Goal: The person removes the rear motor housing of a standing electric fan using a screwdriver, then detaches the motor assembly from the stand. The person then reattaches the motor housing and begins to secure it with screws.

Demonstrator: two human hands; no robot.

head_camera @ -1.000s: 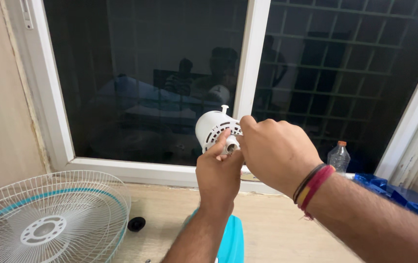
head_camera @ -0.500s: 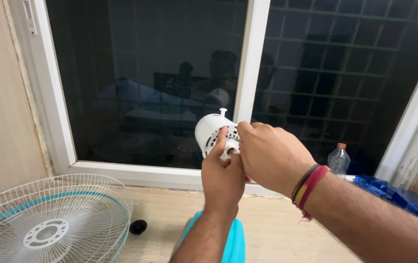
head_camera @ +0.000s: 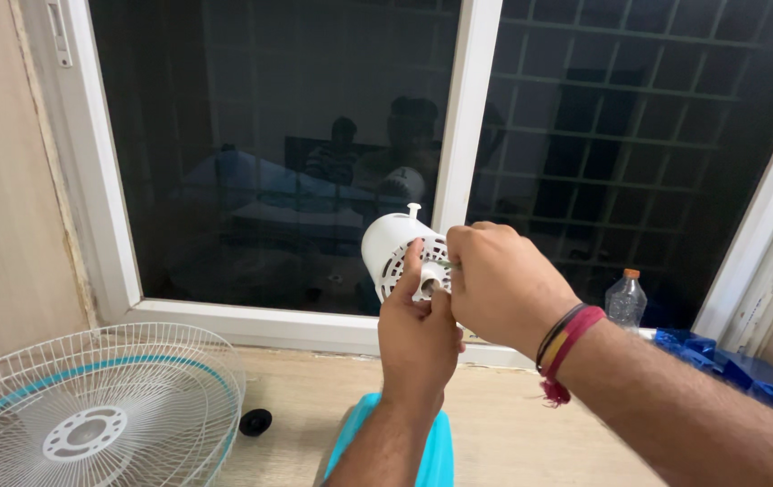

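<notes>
Two hands at work on a white fan motor housing, held up before the dark window.

Since a moment ago the housing (head_camera: 398, 254) has risen slightly toward the middle of the frame, and the left hand (head_camera: 418, 338) has slid up, its thumb now across the slotted face; it is closed round the housing from below. The right hand (head_camera: 502, 287) is pinched shut at the hub; what it grips I cannot tell. Lower left lies a white wire fan guard (head_camera: 89, 406) with a black cap (head_camera: 255, 421) beside it; at right, a clear plastic bottle (head_camera: 625, 299) with an orange lid, and blue packaging (head_camera: 729, 365).
</notes>
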